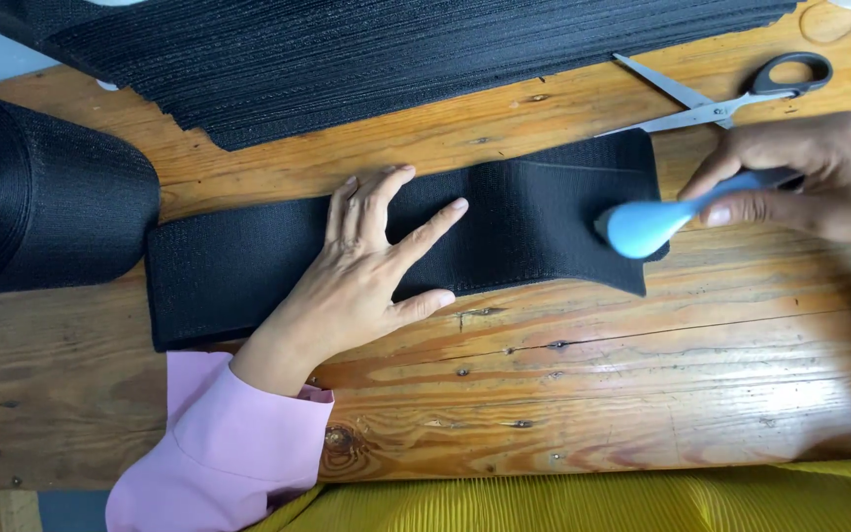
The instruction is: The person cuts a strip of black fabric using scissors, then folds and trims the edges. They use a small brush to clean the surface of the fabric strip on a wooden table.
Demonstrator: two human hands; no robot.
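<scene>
Yellow pleated fabric (642, 498) fills the lower edge of the view, nearest the camera, with a pink sleeve (214, 448) rising from it at lower left. Wooden desk (642, 384) beyond, planked, knots visible.

Left hand (366, 266): palm down, flat on a black elastic strip (238, 266), wrist angled up and to the right from the sleeve. Fingers (435, 227) spread wide and straight, thumb out along the strip's near edge; pressing, not gripping anything.

Black elastic strip: lies lengthwise across the desk's middle, left end near a large black roll (41, 197), right end under the tool.

Right hand (810, 177): enters from the right edge, knuckles up, fingers curled closed around the handle of a light blue tool (647, 225). Bulbous blue end of the tool sits on the strip's right end; exact contact point cannot be made out.

Scissors (731, 99): open, black handles, lying on the desk just behind the right hand. Stack of black ribbed material (396, 59) along the far edge.
</scene>
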